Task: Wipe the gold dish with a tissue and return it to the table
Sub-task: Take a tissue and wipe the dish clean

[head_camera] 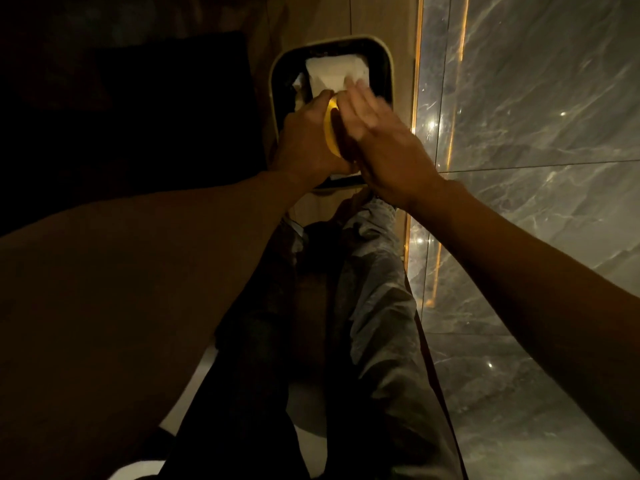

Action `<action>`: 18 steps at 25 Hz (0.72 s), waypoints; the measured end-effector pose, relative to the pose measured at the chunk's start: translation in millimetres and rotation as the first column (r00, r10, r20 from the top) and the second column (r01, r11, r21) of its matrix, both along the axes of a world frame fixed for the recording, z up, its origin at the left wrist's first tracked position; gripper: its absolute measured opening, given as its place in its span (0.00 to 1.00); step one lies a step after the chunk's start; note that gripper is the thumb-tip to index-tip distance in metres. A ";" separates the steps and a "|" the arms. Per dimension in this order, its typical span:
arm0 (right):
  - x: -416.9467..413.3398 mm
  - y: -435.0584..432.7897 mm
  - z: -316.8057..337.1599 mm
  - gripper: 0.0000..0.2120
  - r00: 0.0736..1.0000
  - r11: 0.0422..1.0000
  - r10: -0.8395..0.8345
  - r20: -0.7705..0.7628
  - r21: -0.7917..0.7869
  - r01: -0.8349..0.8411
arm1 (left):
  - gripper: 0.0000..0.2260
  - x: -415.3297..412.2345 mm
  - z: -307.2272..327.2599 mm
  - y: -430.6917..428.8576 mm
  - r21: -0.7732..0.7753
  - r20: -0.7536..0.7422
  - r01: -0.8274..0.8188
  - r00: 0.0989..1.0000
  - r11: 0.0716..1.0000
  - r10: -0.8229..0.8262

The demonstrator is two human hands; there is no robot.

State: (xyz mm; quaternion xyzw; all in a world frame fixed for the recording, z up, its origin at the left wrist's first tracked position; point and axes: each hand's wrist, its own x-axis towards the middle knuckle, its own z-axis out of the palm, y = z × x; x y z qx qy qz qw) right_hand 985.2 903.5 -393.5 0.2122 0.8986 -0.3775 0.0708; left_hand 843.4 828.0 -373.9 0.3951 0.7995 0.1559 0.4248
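Head view: the left hand (304,140) gripped the gold dish (331,128) on edge above a dark bin (275,109) holding white tissue (332,74), while the right hand (381,147) lay flat and spread against its face. In such dim light, a loosened grip could drop the dish into the bin.

A gold dish (330,128) with a smooth, shiny metallic-looking rim. White tissue (332,76), soft, matt paper, creased. A bin (277,84) with a smooth, pale, satin rim and a dark glossy inside. Polished grey marble-look floor tiles (540,133), highly reflective, veined white. Grey trousers (377,278) of crumpled matt cloth. Warm, smooth wood-look panel (377,22).
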 end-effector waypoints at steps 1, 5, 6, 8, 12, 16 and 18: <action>1.1 -1.6 -1.2 0.29 0.998 0.998 0.064 0.019 -0.029 -0.063 | 0.39 -1.1 0.4 -0.6 0.000 0.011 0.006 1.000 1.000 -0.006; 1.8 2.8 7.5 0.25 0.990 0.994 -0.107 -0.096 -0.016 0.106 | 0.38 -1.2 5.4 -0.9 -0.020 -0.005 -0.020 1.000 1.000 0.020; 1.7 3.3 9.1 0.25 0.982 0.989 -0.147 -0.120 0.000 0.148 | 0.38 -1.3 5.9 0.3 -0.005 -0.007 -0.023 1.000 1.000 0.023; 4.1 2.0 6.0 0.25 0.997 0.999 -0.041 -0.072 0.019 0.043 | 0.38 -1.5 4.9 1.5 0.013 -0.002 -0.014 1.000 1.000 0.014; 11.7 4.5 4.1 0.25 0.997 0.998 -0.005 -0.072 0.055 0.009 | 0.40 -0.3 1.4 -0.5 0.000 -0.011 0.006 1.000 1.000 -0.006; 17.4 4.3 -0.2 0.27 0.996 0.996 0.085 0.024 0.017 -0.086 | 0.42 0.7 -1.6 -0.8 0.005 -0.004 0.039 0.999 0.999 -0.039; 18.5 5.1 1.4 0.27 1.000 0.999 0.023 0.013 0.039 -0.023 | 0.41 1.5 -1.9 -2.2 0.001 0.007 0.030 1.000 1.000 -0.030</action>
